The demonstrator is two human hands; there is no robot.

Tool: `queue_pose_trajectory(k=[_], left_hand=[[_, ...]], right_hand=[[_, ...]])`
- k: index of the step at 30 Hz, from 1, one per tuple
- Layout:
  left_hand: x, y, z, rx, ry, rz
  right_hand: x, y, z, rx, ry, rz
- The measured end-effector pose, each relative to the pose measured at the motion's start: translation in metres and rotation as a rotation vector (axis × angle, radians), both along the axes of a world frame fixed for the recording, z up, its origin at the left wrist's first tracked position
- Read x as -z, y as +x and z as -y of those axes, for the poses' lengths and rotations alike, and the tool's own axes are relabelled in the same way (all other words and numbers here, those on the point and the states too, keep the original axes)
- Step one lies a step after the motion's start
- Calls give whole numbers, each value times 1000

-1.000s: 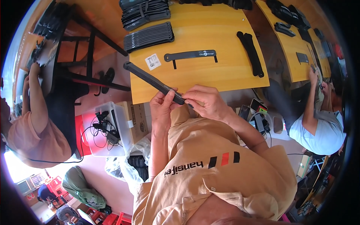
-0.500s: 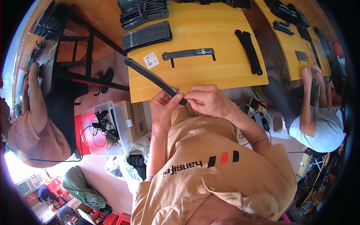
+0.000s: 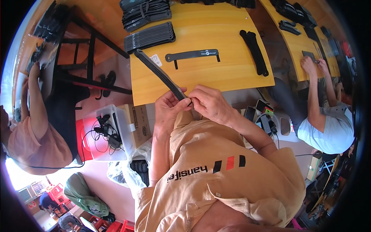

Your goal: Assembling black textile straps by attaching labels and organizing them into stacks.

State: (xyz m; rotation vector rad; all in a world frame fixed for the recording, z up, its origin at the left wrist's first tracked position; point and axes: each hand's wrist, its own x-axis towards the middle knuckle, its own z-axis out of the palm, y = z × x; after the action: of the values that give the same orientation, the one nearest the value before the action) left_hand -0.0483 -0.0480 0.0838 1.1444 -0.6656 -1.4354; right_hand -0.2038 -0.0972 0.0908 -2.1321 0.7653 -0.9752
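Note:
A long black strap bundle (image 3: pixel 157 72) slants up and left from my hands over the table's front edge. My left hand (image 3: pixel 170 108) grips its near end, thumb on top. Against that same end, the fingertips of my right hand (image 3: pixel 210 102) are pinched; whatever detail they hold is hidden. Ahead on the table lies a flat black strap (image 3: pixel 193 55) with a round hole at one end and two short dark tabs below. Behind the bundle's far end is a white label (image 3: pixel 156 60), partly covered.
The yellow table (image 3: pixel 224 31) carries a row of black straps (image 3: pixel 150 37), a tied stack of straps (image 3: pixel 145 13) and crossed black straps (image 3: pixel 254 52). A clear bin with cables (image 3: pixel 104 135) and a cardboard box (image 3: pixel 138 123) stand at left. Co-workers sit either side.
The bundle's far end has swung up and slightly right, now overlapping the white label. My right hand has turned a little and pressed closer to the near end.

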Motion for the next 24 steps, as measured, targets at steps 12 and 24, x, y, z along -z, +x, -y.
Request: queue_pose_trajectory(k=[12,24], left_hand=[[6,0,-14,117,123,-156],[4,0,-7,122,78,-310]], right_hand=[[-3,-9,26,7,26,-30],[-3,-9,2,-141,169,140]])
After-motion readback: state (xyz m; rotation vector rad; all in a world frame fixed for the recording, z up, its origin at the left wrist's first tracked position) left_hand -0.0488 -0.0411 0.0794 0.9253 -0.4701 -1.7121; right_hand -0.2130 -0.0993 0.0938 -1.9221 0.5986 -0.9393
